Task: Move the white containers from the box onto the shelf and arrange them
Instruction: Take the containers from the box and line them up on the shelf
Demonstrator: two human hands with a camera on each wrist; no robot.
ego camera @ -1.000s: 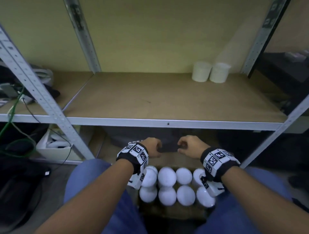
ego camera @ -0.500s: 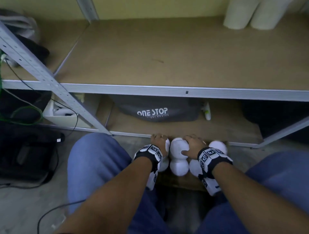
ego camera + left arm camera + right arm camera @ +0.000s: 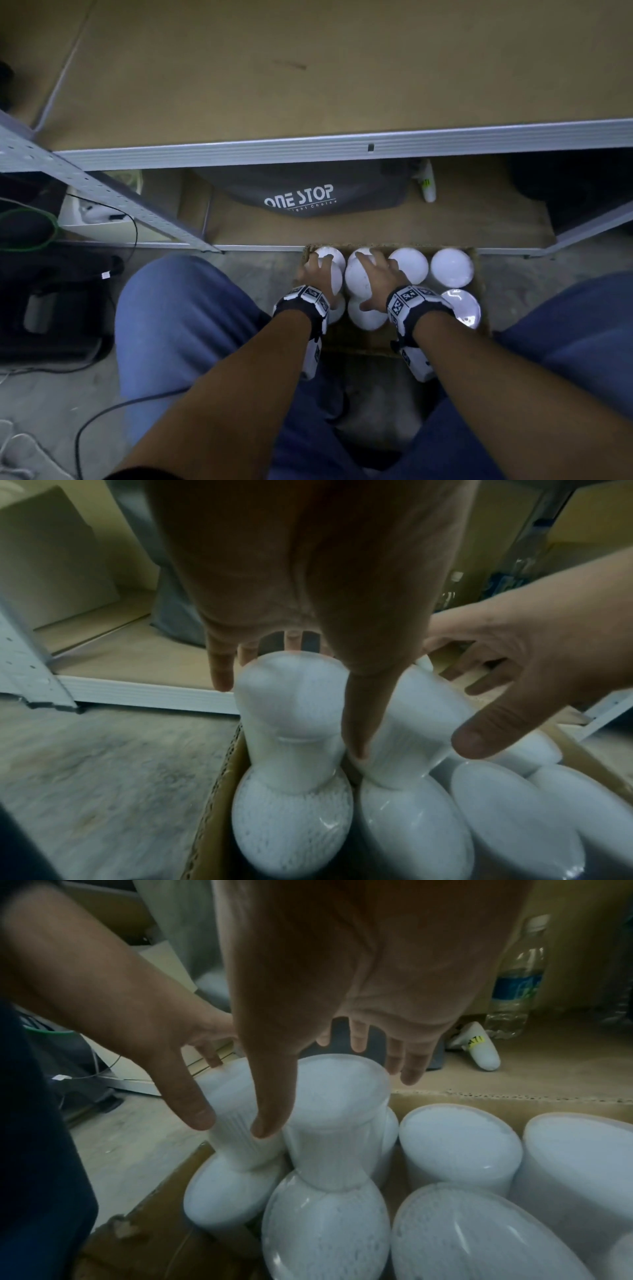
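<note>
My left hand (image 3: 318, 274) clamps one white container (image 3: 291, 710), my right hand (image 3: 375, 279) its neighbour (image 3: 335, 1110), both half out of the box (image 3: 479, 1099). Light plastic, I'd guess; slick lids, so squeeze the ribbed sides.

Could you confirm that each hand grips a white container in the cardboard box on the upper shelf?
Not quite: the cardboard box stands on the floor, not on the upper shelf, as the head view shows. The left hand does grip the left container, the right hand the right container.
</note>
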